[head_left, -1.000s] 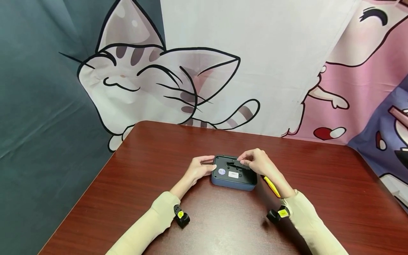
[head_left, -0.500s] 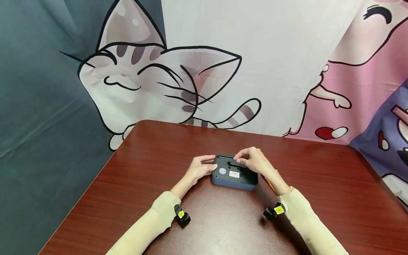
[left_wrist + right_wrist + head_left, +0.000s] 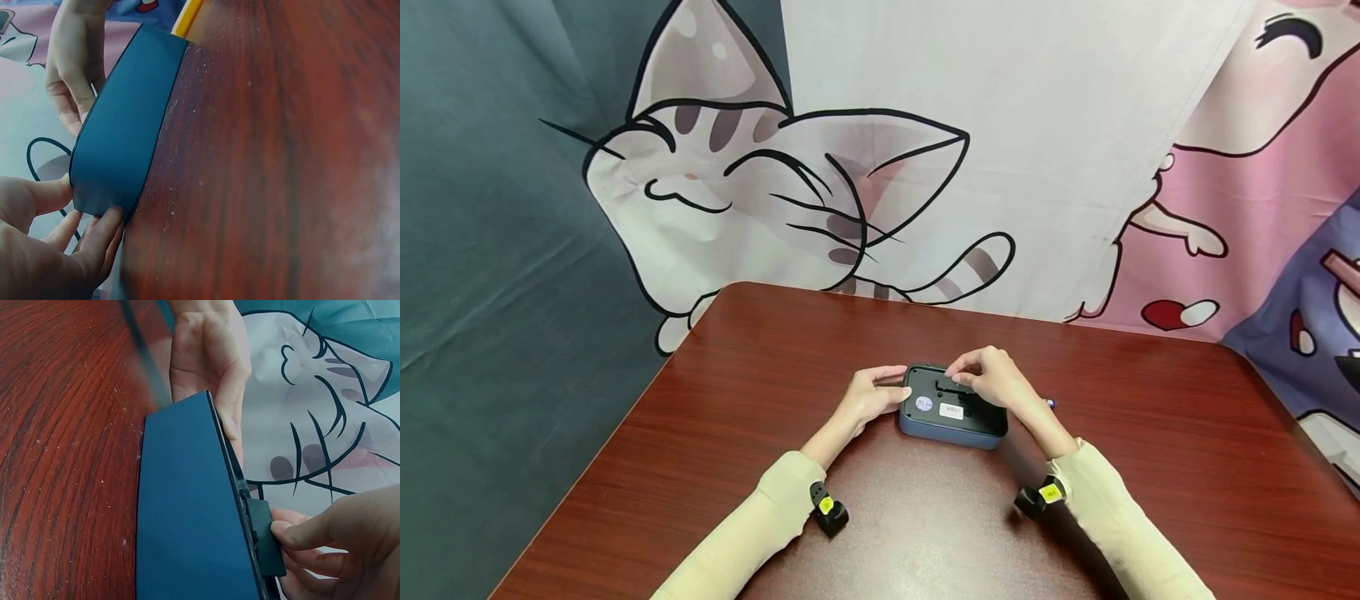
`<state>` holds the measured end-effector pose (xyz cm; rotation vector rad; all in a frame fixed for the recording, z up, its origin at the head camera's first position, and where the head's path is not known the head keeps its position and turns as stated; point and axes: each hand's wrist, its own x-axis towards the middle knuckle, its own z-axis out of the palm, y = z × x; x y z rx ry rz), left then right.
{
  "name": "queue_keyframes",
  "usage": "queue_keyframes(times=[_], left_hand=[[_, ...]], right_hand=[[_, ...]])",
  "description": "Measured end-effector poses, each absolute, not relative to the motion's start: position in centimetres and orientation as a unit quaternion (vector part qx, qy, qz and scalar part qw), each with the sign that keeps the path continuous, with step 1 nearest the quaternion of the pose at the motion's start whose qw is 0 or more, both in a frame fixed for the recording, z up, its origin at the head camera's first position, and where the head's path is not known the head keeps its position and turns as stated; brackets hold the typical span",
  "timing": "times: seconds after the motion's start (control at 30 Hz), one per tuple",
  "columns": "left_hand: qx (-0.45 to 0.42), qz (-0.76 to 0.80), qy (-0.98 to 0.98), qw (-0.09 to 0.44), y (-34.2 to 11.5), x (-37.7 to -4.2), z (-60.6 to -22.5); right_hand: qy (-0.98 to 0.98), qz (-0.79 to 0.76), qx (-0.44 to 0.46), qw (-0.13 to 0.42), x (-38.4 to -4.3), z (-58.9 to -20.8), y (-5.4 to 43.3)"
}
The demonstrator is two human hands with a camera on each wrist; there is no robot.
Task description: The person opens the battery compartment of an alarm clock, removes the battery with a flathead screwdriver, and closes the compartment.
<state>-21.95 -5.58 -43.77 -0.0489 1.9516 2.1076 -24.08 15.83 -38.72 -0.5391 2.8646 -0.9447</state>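
A dark blue, rounded box-shaped device [image 3: 951, 440] lies on the table with its black underside up, showing two stickers and a slotted recess. My left hand [image 3: 867, 402] grips its left end, thumb at the upper edge and fingers on the end wall, as the left wrist view shows on the blue side wall [image 3: 125, 119]. With thumb and fingers my right hand [image 3: 992, 379] pinches a small black battery cover [image 3: 265, 537]. In the right wrist view the cover stands tilted against the device's underside. In the head view the right hand hides most of it.
A yellow slim object [image 3: 187, 19] lies beyond the device's right end. A small blue-and-white tip [image 3: 1050, 403] shows beside the right wrist. The brown wooden table [image 3: 775, 350] ends in front of a printed cat curtain [image 3: 880, 50].
My right hand has moved slightly left over the device with the battery cover. Its forearm now hides the yellow object in the head view. The left hand stays on the device's end.
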Motion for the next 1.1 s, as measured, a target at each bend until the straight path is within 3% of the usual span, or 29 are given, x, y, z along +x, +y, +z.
queue_keyframes(times=[1.1], left_hand=[[-0.013,0.720,0.681,0.131,-5.63,-21.87,-43.72]], right_hand=[[0.943,-0.284,-0.171,0.037,-24.37,-39.09,15.19]])
